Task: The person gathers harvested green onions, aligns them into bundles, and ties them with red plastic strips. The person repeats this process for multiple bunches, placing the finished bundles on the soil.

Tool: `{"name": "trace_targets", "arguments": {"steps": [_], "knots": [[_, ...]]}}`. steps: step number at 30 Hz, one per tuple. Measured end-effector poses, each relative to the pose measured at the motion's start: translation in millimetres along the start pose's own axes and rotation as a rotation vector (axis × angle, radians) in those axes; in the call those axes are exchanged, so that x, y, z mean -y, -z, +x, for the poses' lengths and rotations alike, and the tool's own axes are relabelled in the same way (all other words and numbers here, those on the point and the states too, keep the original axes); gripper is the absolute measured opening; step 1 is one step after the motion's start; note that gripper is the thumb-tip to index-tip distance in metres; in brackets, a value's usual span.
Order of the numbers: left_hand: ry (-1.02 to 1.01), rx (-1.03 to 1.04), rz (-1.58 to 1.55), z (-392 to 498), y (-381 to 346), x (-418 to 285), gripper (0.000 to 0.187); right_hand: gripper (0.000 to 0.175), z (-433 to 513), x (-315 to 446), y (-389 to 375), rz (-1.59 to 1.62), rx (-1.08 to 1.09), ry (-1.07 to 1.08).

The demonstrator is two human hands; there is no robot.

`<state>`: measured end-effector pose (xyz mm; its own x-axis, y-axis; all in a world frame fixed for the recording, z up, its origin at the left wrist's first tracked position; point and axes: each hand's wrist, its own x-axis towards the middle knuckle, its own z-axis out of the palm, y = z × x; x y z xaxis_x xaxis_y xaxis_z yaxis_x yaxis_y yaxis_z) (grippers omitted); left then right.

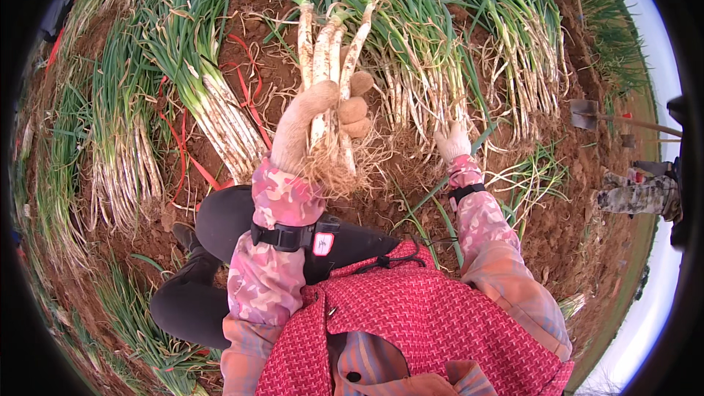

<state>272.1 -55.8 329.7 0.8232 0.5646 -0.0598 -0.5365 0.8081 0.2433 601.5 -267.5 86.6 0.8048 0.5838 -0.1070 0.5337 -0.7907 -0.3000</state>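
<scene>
My left hand, in a beige knit glove, is closed around several long green onions. Their white shafts point away from me, and their tangled roots hang below the fist towards my lap. Farther right, my right hand, also gloved, reaches to the root end of a loose pile of green onions lying on the soil. Its fingertips touch the stalks there; whether they pinch one is hidden.
A bundle of green onions lies left of my hands, beside red plastic ribbon. Another pile of onions rests to the right. Beyond it is a shovel on brown soil. Another person's legs show at the right edge.
</scene>
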Motion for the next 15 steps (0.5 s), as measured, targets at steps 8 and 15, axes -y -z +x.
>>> {"name": "trace_targets", "arguments": {"steps": [8,15], "knots": [[0.15,-0.433,0.639,-1,13,-11,0.037,0.132,104,-12,8,0.245,0.247,-0.474],[0.27,-0.574,0.428,15,41,14,0.031,0.109,32,53,-47,0.052,0.158,-0.286]]}}
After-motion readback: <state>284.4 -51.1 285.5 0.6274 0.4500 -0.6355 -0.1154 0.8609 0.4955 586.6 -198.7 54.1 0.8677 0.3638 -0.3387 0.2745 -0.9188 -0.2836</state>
